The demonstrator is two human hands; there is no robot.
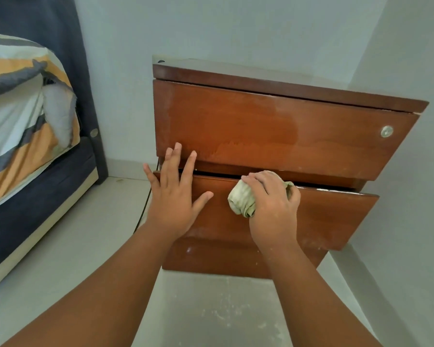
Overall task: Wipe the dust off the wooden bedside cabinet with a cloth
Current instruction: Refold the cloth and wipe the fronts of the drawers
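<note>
My left hand (172,196) flat, fingers spread, on reddish-brown wooden bedside cabinet (261,126), its wide front faced me, right hand (273,209) clutched bunched pale-green cloth (241,200).

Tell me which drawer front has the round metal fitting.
The upper drawer: the fitting sits near its right edge. The lower drawer shows none.
</note>
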